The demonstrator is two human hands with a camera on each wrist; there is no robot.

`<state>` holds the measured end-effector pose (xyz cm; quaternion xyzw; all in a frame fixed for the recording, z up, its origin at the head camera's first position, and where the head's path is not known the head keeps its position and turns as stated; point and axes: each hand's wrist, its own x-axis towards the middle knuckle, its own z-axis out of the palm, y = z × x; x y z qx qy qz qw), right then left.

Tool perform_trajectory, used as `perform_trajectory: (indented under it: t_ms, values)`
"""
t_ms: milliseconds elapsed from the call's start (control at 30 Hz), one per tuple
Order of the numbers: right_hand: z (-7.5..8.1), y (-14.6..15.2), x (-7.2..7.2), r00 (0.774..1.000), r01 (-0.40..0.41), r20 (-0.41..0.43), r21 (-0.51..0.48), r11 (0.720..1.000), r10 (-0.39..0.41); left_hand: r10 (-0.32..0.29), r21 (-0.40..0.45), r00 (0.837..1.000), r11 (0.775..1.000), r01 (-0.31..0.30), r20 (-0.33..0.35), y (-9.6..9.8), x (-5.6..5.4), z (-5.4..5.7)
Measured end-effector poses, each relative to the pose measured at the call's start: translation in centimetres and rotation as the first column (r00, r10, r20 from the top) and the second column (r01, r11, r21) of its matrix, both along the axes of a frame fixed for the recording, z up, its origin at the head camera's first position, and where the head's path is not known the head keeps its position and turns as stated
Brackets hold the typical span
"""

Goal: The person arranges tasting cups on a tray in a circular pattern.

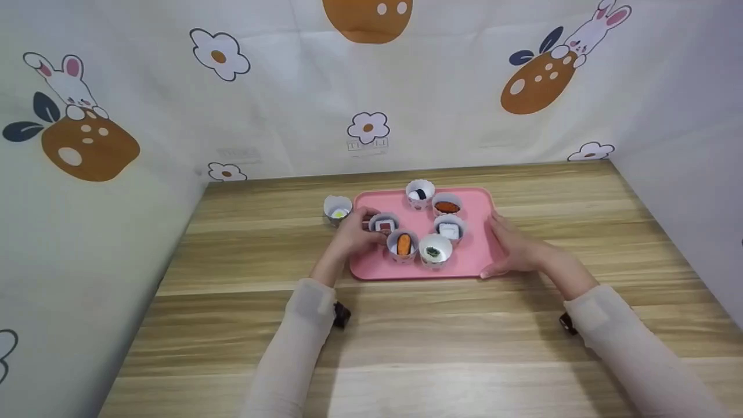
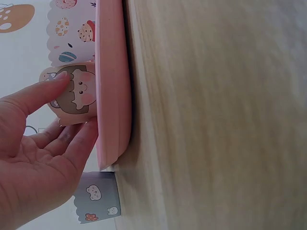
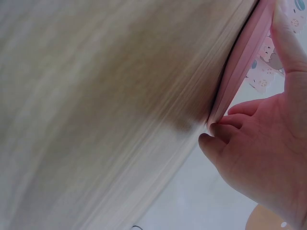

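A pink tray point(image 1: 479, 247) lies on the table with several patterned paper cups on it, each holding a small toy-sushi-like piece. My left hand point(image 1: 350, 237) grips the paper cup point(image 1: 384, 225) with a red and white piece, near the tray's left edge. In the left wrist view, thumb and fingers pinch that cup point(image 2: 79, 93), printed with a cartoon face, just above the tray rim. My right hand point(image 1: 516, 247) holds the tray's right side, thumb at the front corner and fingers along the edge. Close by the left hand stands the cup with an orange piece point(image 1: 403, 251).
Left of the tray, a grey paper cup point(image 1: 338, 210) with a yellow and white piece stands on the wooden table point(image 1: 255, 244). Further cups on the tray hold green point(image 1: 435, 255), white point(image 1: 448, 231), orange-red point(image 1: 447, 206) and black-and-white point(image 1: 419, 196) pieces. A printed curtain point(image 1: 290, 116) rises behind.
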<state>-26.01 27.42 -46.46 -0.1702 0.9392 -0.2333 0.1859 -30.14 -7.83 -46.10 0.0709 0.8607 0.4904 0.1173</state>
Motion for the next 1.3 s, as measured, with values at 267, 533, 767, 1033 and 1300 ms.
perform_trajectory:
  t_ms: [267,533,767,1033,1300]
  values:
    - [0.1,0.1,0.0,1.000,0.001,0.002,0.012,1.000,-0.001,-0.009,0.020,1.000,1.000,0.009,0.010,0.0,-0.1,-0.1]
    - [0.1,0.1,0.1,1.000,-0.005,-0.008,0.013,1.000,0.005,-0.013,0.050,1.000,0.999,0.012,0.011,-0.1,0.1,-0.1]
    - [0.1,0.1,0.0,1.000,0.003,0.003,0.027,1.000,-0.003,-0.012,0.090,1.000,0.996,0.009,0.029,-0.3,0.2,0.1]
    - [0.0,0.1,0.0,1.000,-0.003,-0.002,0.024,1.000,0.003,-0.027,0.131,1.000,0.991,0.028,-0.008,-1.0,0.2,0.5]
    - [0.0,0.1,0.1,1.000,0.000,0.004,0.021,1.000,0.000,-0.001,0.144,0.998,0.990,0.011,-0.068,-2.1,0.3,1.6]
